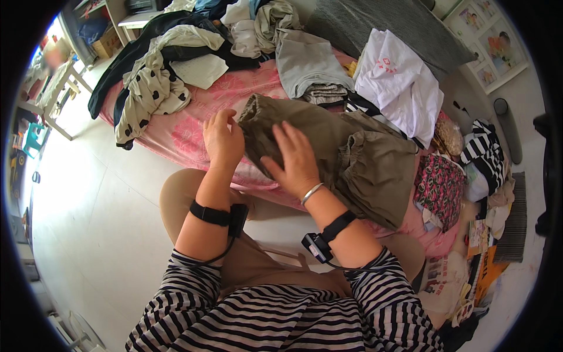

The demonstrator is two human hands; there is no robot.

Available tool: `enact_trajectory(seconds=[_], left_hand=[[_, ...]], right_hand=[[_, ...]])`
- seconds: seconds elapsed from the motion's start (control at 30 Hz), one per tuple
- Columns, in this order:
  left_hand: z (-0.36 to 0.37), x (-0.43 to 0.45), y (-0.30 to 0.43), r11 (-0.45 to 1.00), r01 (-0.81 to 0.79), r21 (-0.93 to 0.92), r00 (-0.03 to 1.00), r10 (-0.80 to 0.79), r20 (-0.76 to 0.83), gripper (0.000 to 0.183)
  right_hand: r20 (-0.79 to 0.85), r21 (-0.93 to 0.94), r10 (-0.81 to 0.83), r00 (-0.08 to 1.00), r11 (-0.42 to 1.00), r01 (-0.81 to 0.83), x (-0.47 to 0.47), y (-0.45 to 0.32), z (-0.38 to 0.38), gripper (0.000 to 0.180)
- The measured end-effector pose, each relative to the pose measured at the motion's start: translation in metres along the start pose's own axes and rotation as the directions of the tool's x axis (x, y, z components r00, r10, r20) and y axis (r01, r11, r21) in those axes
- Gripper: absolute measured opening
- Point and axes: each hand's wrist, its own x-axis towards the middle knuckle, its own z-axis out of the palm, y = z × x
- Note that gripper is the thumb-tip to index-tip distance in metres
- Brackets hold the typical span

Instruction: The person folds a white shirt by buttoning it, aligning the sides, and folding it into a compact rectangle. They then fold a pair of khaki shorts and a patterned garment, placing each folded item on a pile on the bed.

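Note:
A folded pair of olive-brown trousers (316, 119) with gathered elastic ends lies across the pink floral bedspread (189, 132) in front of me. My right hand (294, 160) is flat and spread over the left part of the trousers; whether the palm presses on the cloth is hard to tell. Just beside their gathered left end is my left hand (223, 138), its fingers bent and a gap showing between thumb and forefinger. No cloth shows in its grasp. One gathered leg cuff (354, 154) lies folded on top at the right.
Behind the trousers lie folded grey trousers (303, 61) and a white garment (398, 83) with a red print. A cream heart-patterned garment (151, 88) hangs over the bed's left edge. Several bags and clothes, including a pink-and-black patterned cloth item (440, 189), crowd the right side.

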Motion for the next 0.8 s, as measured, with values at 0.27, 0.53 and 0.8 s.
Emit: enact_trajectory(seconds=[0.27,0.53,0.8], left_hand=[[0.017,-0.012,-0.003,0.993,-0.083,0.089,0.967,0.059,0.247,0.040],[0.015,-0.013,-0.009,1.000,-0.020,0.001,0.991,0.020,0.129,0.046],[0.013,-0.055,0.087,0.647,-0.596,-0.476,0.566,0.759,0.323,0.047]], right_hand=[[0.188,0.208,-0.066,0.980,0.978,0.026,-0.008,-0.003,-0.012,0.044],[-0.388,-0.020,0.387,0.836,0.904,-0.427,-0.074,0.093,-0.130,0.033],[-0.339,-0.083,0.788,0.514,0.519,-0.851,-0.200,0.160,-0.183,0.058]])
